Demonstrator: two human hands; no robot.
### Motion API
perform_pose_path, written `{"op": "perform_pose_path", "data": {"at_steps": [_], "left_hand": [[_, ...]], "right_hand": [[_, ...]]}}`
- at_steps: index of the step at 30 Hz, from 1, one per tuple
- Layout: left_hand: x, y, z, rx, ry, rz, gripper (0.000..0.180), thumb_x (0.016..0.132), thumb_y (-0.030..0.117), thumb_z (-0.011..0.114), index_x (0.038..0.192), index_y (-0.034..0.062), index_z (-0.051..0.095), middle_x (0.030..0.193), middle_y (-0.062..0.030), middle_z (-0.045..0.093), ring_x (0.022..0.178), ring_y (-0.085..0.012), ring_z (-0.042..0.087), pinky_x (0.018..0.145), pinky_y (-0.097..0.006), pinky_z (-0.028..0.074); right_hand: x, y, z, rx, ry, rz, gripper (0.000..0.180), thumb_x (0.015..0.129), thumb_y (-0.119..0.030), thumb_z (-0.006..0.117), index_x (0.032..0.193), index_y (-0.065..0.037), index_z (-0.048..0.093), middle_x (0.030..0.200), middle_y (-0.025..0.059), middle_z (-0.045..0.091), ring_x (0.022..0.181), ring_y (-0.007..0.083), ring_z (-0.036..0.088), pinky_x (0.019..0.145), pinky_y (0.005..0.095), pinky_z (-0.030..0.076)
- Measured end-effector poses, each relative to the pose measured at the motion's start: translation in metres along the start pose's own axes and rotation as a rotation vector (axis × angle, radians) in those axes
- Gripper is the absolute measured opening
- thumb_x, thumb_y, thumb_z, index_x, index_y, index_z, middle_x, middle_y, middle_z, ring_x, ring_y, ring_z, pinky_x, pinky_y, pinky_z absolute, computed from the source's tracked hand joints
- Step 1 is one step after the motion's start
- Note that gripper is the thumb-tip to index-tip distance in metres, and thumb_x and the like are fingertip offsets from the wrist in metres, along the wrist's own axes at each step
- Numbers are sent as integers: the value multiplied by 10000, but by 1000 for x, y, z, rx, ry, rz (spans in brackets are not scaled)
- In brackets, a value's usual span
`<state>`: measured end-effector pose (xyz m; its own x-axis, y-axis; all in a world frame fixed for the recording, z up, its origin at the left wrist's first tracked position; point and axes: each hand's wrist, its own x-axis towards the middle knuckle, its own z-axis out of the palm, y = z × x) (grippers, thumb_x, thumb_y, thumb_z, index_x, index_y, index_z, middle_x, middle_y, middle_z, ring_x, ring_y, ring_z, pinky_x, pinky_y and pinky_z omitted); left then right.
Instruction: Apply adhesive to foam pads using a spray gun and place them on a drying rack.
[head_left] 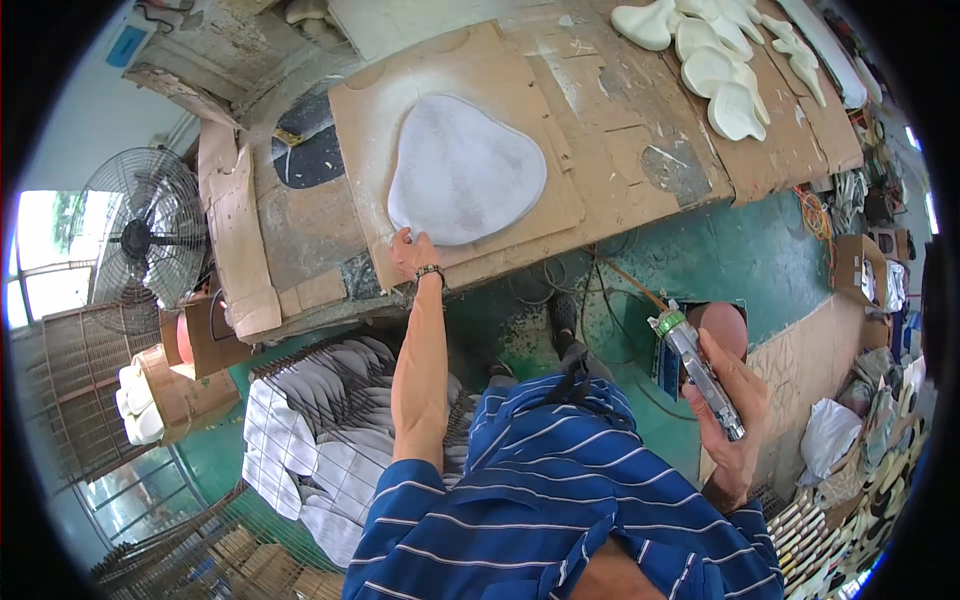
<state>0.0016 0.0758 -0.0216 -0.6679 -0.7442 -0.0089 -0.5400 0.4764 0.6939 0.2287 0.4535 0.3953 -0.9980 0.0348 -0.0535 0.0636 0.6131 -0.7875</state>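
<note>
On the cardboard sheet of the workbench lies a grey, rounded-triangular saddle-shaped cover piece. My left hand reaches forward to its near left corner, with the fingers closed at the edge; the fingertips are partly hidden. A bracelet circles that wrist. Off to the right, beyond the bench's near edge, my right hand is wrapped round a metal spray gun with a green ring near its front. The gun is apart from the grey piece.
Several cream foam saddle pads sit at the bench's far right. A fan stands at left. Below the bench, a wire rack holds stacked grey pieces. Hoses trail across the green floor. Boxes and bags line the right side.
</note>
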Motion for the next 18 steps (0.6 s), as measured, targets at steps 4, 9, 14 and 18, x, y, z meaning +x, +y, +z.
{"op": "perform_pose_path", "data": {"at_steps": [4, 9, 14, 18], "left_hand": [[8, 13, 16, -603, 66, -583, 326, 790, 48, 737, 1099, 28, 635, 1040, -175, 677, 796, -292, 686, 650, -434, 549], [19, 18, 17, -950, -150, -842, 261, 836, -24, 698, 1070, -4, 583, 949, -194, 675, 674, -273, 669, 504, -385, 517], [17, 5, 24, -1226, -187, -878, 226, 858, 8, 697, 1053, -9, 584, 920, -166, 675, 679, -259, 658, 521, -367, 515], [23, 41, 20, -1019, -495, -630, 210, 838, 60, 649, 1037, 2, 611, 1006, -134, 675, 831, -298, 653, 684, -469, 544]], "right_hand": [[1, 0, 0, 47, 9, -63, 565, 801, 5, 769, 1350, 24, 638, 1001, 180, 714, 874, 257, 706, 790, 307, 528], [-1, -3, 0, 81, -82, -91, 526, 814, -36, 786, 1316, 46, 652, 967, 177, 708, 847, 235, 685, 773, 318, 519], [-2, 3, 3, 46, 1, -202, 670, 752, 74, 768, 1397, -14, 613, 941, 155, 692, 802, 250, 680, 718, 295, 511], [-6, 6, 7, 135, 18, -160, 607, 830, -3, 780, 1408, 16, 596, 986, 152, 709, 821, 217, 665, 742, 301, 513]]}}
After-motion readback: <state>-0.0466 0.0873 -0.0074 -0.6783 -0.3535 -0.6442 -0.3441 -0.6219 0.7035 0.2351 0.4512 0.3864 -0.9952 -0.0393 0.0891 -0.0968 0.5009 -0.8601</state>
